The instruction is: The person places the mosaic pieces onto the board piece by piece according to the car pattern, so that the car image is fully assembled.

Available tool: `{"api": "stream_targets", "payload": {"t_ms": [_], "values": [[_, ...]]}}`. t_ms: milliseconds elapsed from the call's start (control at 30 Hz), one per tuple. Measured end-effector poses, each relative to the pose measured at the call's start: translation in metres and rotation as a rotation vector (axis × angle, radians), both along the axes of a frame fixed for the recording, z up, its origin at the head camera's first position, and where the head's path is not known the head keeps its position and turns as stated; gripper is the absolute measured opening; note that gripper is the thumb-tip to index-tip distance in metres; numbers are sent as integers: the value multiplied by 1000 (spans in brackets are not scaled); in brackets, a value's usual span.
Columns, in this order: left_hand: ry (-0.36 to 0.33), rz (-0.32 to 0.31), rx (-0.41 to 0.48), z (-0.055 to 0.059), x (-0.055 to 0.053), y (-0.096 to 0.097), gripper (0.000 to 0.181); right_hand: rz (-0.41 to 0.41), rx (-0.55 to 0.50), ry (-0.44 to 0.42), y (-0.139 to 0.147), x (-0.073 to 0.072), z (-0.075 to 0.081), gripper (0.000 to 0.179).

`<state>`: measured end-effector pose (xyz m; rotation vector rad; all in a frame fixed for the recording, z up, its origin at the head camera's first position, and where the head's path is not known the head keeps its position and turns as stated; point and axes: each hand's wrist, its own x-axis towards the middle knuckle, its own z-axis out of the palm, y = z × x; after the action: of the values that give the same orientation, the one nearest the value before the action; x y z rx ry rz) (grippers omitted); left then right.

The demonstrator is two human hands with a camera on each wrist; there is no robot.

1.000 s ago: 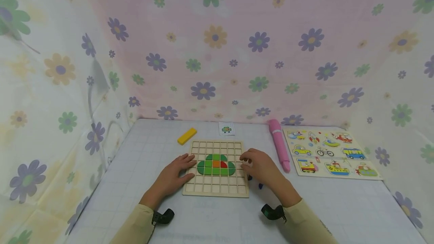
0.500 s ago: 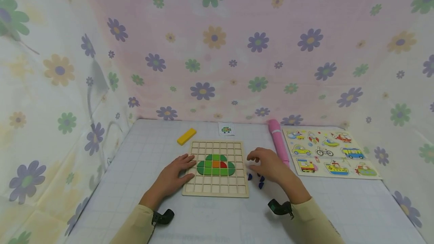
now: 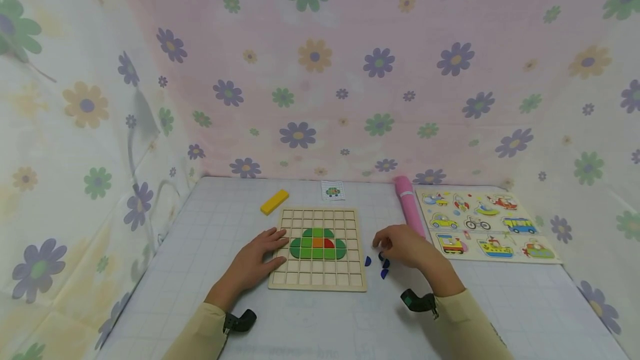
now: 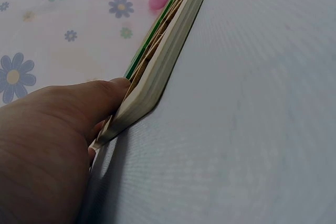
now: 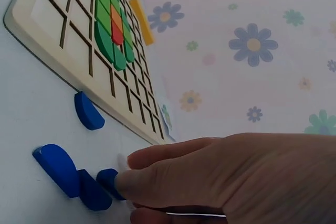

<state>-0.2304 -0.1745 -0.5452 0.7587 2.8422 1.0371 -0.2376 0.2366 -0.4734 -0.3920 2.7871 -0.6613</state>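
Note:
A wooden grid board (image 3: pixel 317 288) lies on the table, with green tiles (image 3: pixel 318 232), an orange square (image 3: pixel 318 243) and a red rounded tile (image 3: pixel 328 244) set in its middle cells. My left hand (image 3: pixel 256 255) rests on the board's left edge, fingers straight and thumb spread. To the right of the board are several blue half-round pieces (image 5: pixel 56 169). My right hand (image 3: pixel 407 246) is low over them, its thumb tip right at one blue piece (image 5: pixel 109 183), partly hiding it; the fingers are loosely bent. Another blue piece (image 5: pixel 88 112) lies by the board's edge.
Behind the board are a yellow block (image 3: pixel 274 202) and a small picture card (image 3: pixel 333 191). A pink rolled object (image 3: pixel 411 207) lies beyond my right hand, beside a vehicle picture puzzle (image 3: pixel 485 226). Flowered cloth (image 3: pixel 350 99) hangs at the back and sides.
My right hand has moved from the board's right edge rightward and down to the blue pieces, uncovering some of them. The left hand has stayed on the board.

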Motion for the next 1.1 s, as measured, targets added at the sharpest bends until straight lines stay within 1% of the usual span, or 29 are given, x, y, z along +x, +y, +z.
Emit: {"api": "stream_targets", "payload": {"t_ms": [133, 300, 500, 800, 1033, 1100], "values": [[-1, 4, 1, 0, 0, 0, 54, 7, -12, -15, -1, 1, -1, 19], [-3, 9, 1, 2, 2, 0, 54, 19, -22, -9, -2, -1, -3, 14], [0, 8, 7, 1, 1, 0, 54, -1, -16, 13, -2, -7, -12, 10], [7, 4, 11, 3, 2, 1, 53, -13, -36, 4, -1, -7, -16, 15], [7, 3, 21, 2, 2, 2, 52, 10, -30, 29, -2, -7, -17, 14], [12, 3, 12, 2, 2, 2, 52, 12, -28, 35, -2, -8, -17, 13]]}}
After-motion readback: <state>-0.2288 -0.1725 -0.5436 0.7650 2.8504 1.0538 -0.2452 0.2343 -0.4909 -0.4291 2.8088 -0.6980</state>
